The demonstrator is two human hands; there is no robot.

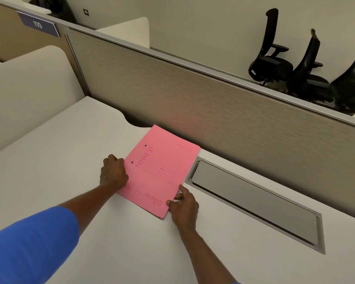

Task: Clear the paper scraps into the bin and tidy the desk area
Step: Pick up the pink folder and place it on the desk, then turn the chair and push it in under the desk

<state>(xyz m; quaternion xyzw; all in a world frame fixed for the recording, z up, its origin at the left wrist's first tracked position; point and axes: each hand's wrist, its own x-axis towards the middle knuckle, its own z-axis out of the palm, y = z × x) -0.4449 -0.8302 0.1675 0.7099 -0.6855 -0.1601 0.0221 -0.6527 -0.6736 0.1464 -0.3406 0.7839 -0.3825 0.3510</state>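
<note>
A pink file folder [160,169] lies flat on the white desk [70,160], close to the partition, with two punched holes near its left edge. My left hand [113,173] rests at the folder's left edge, fingers curled against it. My right hand [183,203] pinches the near right corner, thumb on top of the cover. No paper scraps and no bin are in view.
A grey recessed cable flap [254,203] is set into the desk right of the folder. A beige partition [193,95] runs behind it, with a "110" sign [38,24] at the upper left. Black office chairs [295,64] stand beyond the partition.
</note>
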